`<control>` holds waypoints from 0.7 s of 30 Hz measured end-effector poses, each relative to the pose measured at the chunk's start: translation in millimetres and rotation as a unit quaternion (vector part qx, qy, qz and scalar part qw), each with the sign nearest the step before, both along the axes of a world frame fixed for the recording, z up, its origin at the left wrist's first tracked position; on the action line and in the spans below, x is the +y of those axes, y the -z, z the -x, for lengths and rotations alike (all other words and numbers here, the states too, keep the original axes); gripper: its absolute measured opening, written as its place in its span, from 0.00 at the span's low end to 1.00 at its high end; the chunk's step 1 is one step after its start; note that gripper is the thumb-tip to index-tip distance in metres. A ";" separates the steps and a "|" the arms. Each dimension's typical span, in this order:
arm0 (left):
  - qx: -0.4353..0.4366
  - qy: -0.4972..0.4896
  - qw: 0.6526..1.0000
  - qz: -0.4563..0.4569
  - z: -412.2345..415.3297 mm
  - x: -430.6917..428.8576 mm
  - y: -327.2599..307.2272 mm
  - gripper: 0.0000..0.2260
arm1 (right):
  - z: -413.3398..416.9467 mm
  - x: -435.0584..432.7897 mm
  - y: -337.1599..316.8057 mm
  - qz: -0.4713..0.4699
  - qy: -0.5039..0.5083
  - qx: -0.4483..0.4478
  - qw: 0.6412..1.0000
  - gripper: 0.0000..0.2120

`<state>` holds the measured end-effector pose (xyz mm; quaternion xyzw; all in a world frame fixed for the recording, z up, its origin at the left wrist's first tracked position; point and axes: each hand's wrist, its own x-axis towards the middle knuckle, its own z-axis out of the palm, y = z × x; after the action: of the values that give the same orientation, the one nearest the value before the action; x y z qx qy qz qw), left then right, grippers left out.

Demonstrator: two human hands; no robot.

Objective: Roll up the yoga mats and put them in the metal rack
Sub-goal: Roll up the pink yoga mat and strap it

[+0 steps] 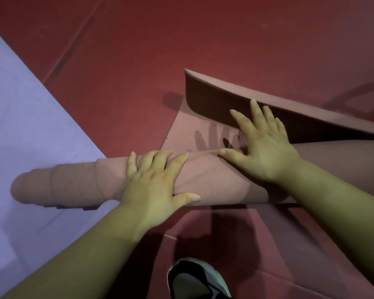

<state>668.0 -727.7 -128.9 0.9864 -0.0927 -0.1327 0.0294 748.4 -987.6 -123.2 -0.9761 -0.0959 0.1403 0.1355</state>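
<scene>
pink yoga mat lies at frame centre, partly rolled. the roll is telescoped unevenly, and its left end overhangs the purple mat. left hand rests flat on the roll, fingers spread. right hand, fingers splayed, presses the unrolled sheet beside its upturned far edge. bare red floor fills the upper frame. a shoe sits at bottom.

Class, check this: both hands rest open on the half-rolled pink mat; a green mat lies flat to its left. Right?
No: the head view shows the flat mat is purple, not green; left hand and right hand rest on the pink mat.
</scene>
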 end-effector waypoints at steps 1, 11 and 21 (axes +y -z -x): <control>-0.011 -0.002 1.000 -0.003 -0.3 -1.4 -1.0 0.43 | 0.3 0.1 -0.5 0.001 0.001 0.000 1.000 0.47; -0.131 -0.031 0.990 0.050 20.0 -21.1 -0.1 0.27 | -9.4 0.0 -2.5 0.002 0.016 -0.001 1.000 0.46; -0.111 -0.052 0.992 -0.017 18.4 -26.6 -6.8 0.34 | -21.4 -2.4 -8.3 0.009 0.022 0.001 1.000 0.45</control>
<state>649.6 -754.3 -122.1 0.9988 -0.0420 -0.0225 0.0090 769.7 -989.9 -114.9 -0.9791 -0.0726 0.1386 0.1297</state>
